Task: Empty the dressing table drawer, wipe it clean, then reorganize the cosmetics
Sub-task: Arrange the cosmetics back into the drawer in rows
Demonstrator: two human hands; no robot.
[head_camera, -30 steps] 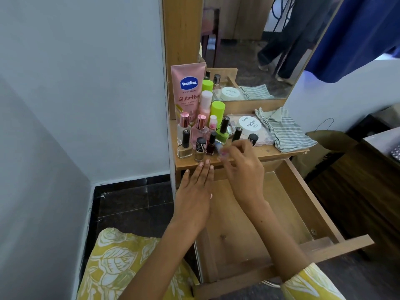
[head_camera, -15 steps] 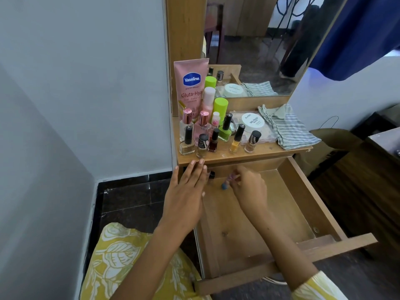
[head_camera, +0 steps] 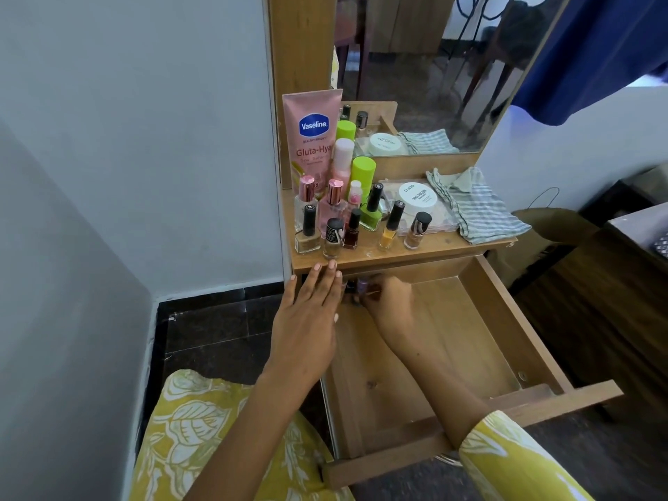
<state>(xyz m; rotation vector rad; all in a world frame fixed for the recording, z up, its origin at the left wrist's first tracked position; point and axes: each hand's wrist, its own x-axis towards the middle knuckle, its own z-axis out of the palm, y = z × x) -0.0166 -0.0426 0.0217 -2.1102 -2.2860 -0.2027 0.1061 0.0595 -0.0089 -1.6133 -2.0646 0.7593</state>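
- The right hand point(head_camera: 388, 301) was smeared with motion blur at the drawer's point(head_camera: 506, 320) back left corner, so its grip couldn't be read.
- A small purple-capped bottle point(head_camera: 362, 283) by those fingers was too blurred to identify.
- The left hand point(head_camera: 307, 320) covered the drawer's left wall.
- The shelf point(head_camera: 452, 244) overhung the drawer's rear.
- Fine print on the Vaseline tube point(head_camera: 312, 139) was too small to read.

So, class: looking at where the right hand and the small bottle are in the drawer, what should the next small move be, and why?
Probably set the small purple-capped bottle upright in the drawer's back left corner and let go. The right hand holds it there beside a dark bottle, while many bottles wait on the tabletop.
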